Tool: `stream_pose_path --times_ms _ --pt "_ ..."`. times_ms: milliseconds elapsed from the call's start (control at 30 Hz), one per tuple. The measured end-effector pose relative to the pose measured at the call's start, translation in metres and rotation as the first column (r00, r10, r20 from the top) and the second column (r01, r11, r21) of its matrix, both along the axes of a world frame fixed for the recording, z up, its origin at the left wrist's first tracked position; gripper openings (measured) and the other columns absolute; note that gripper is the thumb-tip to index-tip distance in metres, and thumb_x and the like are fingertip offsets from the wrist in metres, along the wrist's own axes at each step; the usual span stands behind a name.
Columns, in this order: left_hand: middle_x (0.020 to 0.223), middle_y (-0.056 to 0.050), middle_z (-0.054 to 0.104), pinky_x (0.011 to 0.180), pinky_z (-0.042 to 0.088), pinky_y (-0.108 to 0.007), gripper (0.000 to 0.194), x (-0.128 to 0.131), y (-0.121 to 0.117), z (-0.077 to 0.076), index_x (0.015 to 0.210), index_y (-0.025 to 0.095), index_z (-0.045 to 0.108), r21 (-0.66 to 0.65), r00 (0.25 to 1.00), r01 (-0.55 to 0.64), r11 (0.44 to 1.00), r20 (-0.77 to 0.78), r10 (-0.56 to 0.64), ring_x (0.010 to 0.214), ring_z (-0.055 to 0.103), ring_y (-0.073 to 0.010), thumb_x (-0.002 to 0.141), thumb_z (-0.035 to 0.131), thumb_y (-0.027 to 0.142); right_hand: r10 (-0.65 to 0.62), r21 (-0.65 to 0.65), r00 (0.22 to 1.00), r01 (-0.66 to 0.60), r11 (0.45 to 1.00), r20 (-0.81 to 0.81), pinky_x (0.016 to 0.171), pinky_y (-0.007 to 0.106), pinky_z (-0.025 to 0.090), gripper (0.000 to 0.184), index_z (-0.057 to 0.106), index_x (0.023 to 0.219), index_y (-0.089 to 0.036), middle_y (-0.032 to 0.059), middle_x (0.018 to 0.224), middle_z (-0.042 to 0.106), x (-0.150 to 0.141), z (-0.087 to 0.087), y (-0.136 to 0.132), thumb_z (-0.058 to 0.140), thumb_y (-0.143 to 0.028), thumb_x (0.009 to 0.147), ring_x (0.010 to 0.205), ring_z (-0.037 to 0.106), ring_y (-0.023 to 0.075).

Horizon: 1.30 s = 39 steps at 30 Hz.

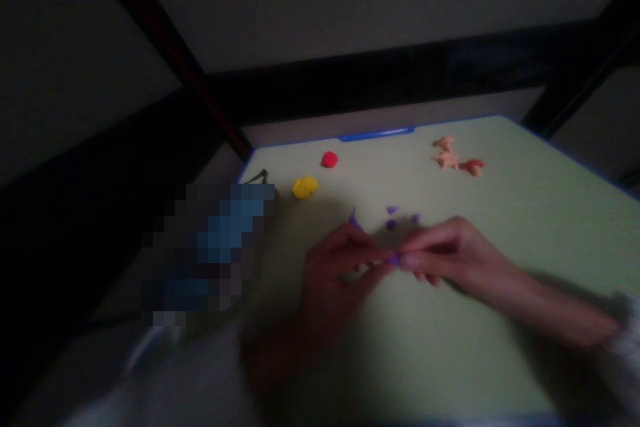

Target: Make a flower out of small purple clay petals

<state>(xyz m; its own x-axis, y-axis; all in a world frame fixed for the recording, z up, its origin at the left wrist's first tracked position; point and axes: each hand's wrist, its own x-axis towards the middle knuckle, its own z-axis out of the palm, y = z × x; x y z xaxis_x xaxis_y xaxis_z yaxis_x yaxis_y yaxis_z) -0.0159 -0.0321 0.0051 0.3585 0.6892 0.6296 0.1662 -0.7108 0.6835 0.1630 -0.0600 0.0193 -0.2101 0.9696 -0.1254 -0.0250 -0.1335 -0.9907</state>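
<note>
Between my two hands is a small lump of purple modelling clay [395, 259], pinched by the fingertips from both sides. My left hand [340, 274] is closed on its left end, thumb against fingers. From the other side my right hand [450, 254] pinches the same lump. Just beyond the fingers lie several small purple clay bits [391, 224] on the pale table [500, 340]. A pointed purple clay piece [354, 216] shows behind my left knuckles; its lower part is hidden, and I cannot tell whether the hand touches it.
A yellow clay lump [305, 187] and a red clay lump [329, 159] lie at the back left. At the back right are a peach star shape [448, 160] and mushroom-like red and peach pieces [474, 167]. A blue strip [377, 134] runs along the far edge. Blurred pixels cover the left side.
</note>
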Motion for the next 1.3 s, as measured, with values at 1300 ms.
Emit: stream_pose_path --times_ms 1300 --pt "0.068 0.001 0.060 0.054 0.047 -0.019 0.010 -0.0009 0.0004 -0.0001 0.075 0.019 0.072 0.000 1.000 0.011 1.000 -0.022 -0.011 0.061 0.056 -0.0086 0.067 0.072 0.013 -0.001 -0.116 0.992 -0.014 0.993 -0.128 0.033 0.013 0.024 0.013 0.070 0.060 -0.016 -0.0065 0.042 0.048 0.0016 0.0014 0.0016 0.075 -0.028 0.065 0.038 0.036 0.0015"
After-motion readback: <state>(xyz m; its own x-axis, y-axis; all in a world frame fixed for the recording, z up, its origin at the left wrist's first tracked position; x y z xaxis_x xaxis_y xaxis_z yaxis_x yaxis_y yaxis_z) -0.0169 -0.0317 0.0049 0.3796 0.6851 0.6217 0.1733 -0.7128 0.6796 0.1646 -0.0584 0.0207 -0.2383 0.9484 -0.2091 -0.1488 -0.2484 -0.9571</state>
